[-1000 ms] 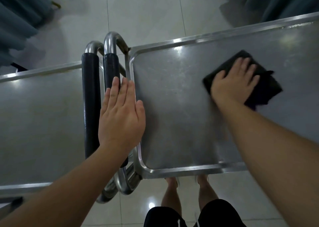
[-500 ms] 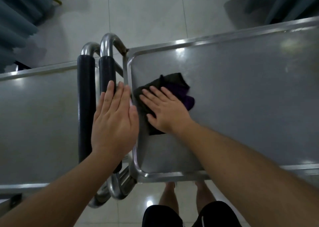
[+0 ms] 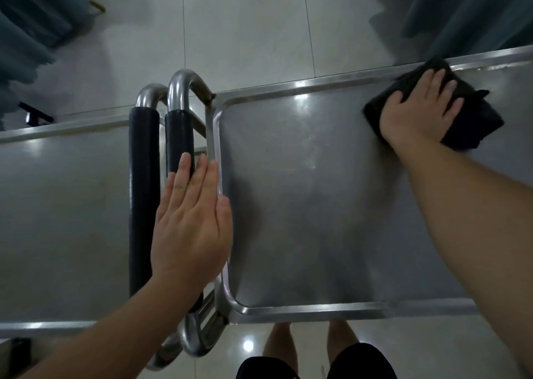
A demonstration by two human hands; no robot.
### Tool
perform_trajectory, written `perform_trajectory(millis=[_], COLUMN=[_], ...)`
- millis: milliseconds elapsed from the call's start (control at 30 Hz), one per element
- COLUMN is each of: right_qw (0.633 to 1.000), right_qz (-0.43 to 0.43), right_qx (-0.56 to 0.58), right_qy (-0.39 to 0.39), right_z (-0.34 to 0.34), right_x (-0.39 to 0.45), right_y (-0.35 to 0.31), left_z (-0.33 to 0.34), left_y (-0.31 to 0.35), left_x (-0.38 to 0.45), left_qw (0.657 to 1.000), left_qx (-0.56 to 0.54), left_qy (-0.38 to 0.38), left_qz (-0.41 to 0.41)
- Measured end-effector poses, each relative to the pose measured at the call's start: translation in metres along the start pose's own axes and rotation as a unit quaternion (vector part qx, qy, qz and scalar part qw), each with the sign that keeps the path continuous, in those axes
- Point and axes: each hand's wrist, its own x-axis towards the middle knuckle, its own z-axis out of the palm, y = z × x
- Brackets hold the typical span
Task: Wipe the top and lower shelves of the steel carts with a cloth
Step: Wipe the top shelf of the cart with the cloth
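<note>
- Nearest, the person's legs and dark shorts (image 3: 317,364) stand on the glossy tiled floor (image 3: 245,32) just below the cart's near rim.
- The left hand (image 3: 191,228) lies flat with fingers straight and together, pressing the left rim of the right-hand steel cart's top shelf (image 3: 302,200) beside the black padded push handle (image 3: 180,139); it appears to be bracing the cart.
- A second steel cart (image 3: 63,220) sits touching on the left, its own padded handle (image 3: 144,194) alongside.
- Farther out, the right hand (image 3: 418,113) presses flat, fingers spread, on the dark folded cloth (image 3: 473,119) at the shelf's far edge.
- To wipe well, even palm pressure and overlapping passes into the raised rim and corners would likely help; the lower shelves are hidden from here.
- Teal curtains (image 3: 461,12) hang just beyond the far rim and could snag the cloth.
</note>
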Motion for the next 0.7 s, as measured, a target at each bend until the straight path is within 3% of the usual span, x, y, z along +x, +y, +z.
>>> perform_trajectory(millis=[167,333,533,700], right_qw=[0.997,0.969,0.883,0.768], right_qz=[-0.074,-0.24,-0.458,-0.621], right_qx=[-0.002,-0.03,-0.048,-0.102], right_qy=[-0.018,-0.05,-0.096,-0.124], right_z=[0.024,0.051,0.068,0.064], right_x=[-0.071,-0.136,-0.195,-0.193], right_y=[-0.082,-0.143,-0.18,-0.145], left_z=[-0.001,-0.004,-0.004,-0.004], left_y=[0.001,0.001,0.003,0.003], left_x=[0.0,0.0,0.0,0.001], left_qw=[1.0,1.0,1.0,1.0], left_qx=[-0.017,-0.026,-0.024,-0.013], left_qy=[-0.001,0.001,0.002,-0.005], left_qz=[-0.002,-0.005,-0.001,0.009])
